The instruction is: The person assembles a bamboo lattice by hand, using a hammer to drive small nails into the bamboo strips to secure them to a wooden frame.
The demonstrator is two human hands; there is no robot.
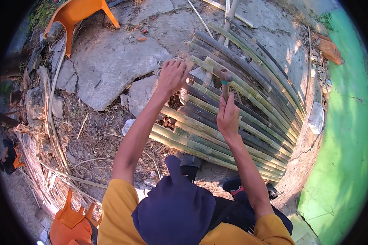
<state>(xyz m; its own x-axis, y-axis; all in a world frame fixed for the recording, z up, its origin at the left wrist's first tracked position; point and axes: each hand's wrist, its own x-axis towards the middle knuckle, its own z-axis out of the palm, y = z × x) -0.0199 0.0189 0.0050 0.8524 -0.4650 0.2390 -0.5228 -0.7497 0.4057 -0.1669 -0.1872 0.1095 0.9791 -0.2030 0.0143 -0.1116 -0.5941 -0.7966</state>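
Observation:
My right hand (pixel 228 115) is wrapped round the handle of a hammer (pixel 223 77), its rusty head up and a green-blue band below it. The hammer head is over a row of split bamboo poles (pixel 249 94), green and dark, lying side by side and fanned out. My left hand (pixel 172 76) is closed over the far-left ends of the poles, on a dark bamboo pole (pixel 160 63) whose tip shows past the knuckles. What lies under the palm is hidden.
Cracked concrete slabs (pixel 110 69) and soil surround the poles. One orange plastic chair (pixel 75 16) is at the upper left, another (pixel 71 222) at the lower left. Long thin strips (pixel 51 102) lie along the left. A green-painted surface (pixel 343 134) borders the right, beside a white stone (pixel 316 118).

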